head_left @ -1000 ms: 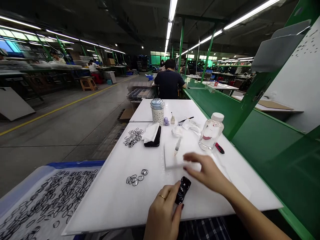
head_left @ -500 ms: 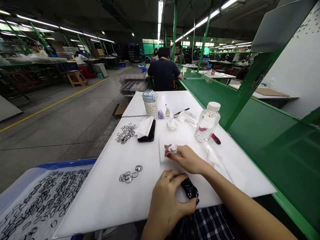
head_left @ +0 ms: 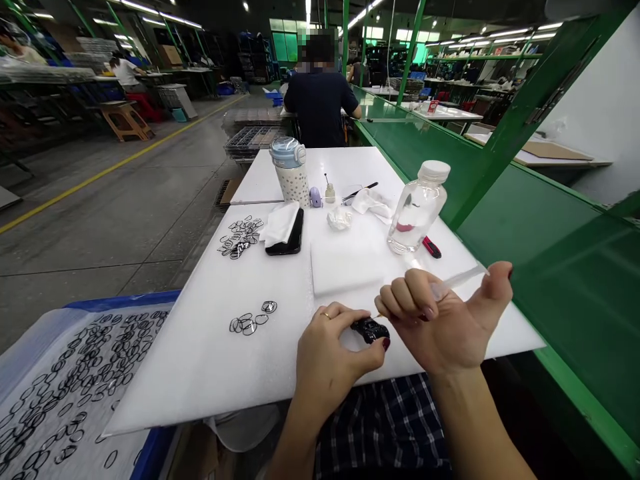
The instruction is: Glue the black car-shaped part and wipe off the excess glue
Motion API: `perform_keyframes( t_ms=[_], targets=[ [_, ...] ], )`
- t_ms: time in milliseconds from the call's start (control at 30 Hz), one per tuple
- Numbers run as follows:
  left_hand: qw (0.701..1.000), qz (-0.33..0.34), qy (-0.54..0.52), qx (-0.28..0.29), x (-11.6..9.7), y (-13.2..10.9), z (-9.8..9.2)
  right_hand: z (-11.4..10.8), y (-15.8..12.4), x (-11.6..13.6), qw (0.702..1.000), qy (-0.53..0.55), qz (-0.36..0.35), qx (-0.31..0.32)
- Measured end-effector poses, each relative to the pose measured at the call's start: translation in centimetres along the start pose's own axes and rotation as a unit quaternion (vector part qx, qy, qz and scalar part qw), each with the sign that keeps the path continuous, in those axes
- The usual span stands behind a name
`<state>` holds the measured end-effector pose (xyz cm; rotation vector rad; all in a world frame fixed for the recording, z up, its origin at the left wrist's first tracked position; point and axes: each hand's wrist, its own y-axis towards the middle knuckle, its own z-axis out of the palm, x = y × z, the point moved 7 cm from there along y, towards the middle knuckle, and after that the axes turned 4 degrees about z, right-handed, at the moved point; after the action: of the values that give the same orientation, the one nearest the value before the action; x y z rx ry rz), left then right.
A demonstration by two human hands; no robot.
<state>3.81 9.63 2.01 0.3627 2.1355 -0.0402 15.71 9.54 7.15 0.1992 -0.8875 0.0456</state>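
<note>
My left hand (head_left: 327,350) is closed around a glossy black piece (head_left: 371,330), held between thumb and fingers just above the white table near its front edge. The piece's exact kind is unclear. My right hand (head_left: 450,333) is turned palm up with its fingers curled around a slim translucent syringe (head_left: 457,283). The thumb is at the syringe's outer end. A thin tip shows by the index finger, close to the right end of the black piece; I cannot tell whether they touch. Several thin black rings (head_left: 249,323) lie left of my left hand.
More rings (head_left: 241,237) lie by a phone (head_left: 295,240) under a tissue (head_left: 280,223). Behind stand a cup (head_left: 291,175), a small bottle (head_left: 330,193) and a clear bottle (head_left: 417,210) beside a red cutter (head_left: 432,247). A ring-filled bin (head_left: 65,380) sits lower left. A person (head_left: 323,100) sits ahead.
My right hand has moved right and towards me, turning palm up, bringing the syringe's tip close to the black piece. My left hand keeps its hold. The head view has tilted down.
</note>
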Motion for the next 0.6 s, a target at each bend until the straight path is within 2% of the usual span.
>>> perform_keyframes(
  t_ms=[267,600],
  targets=[
    [1.0,-0.004,0.001,-0.003,-0.24,0.04,-0.04,0.25,0.1,-0.9,0.999,0.024,-0.015,-0.015],
    [1.0,0.008,0.004,-0.003,-0.11,0.11,0.04,0.51,0.25,-0.97,0.999,-0.006,-0.024,-0.021]
  ],
)
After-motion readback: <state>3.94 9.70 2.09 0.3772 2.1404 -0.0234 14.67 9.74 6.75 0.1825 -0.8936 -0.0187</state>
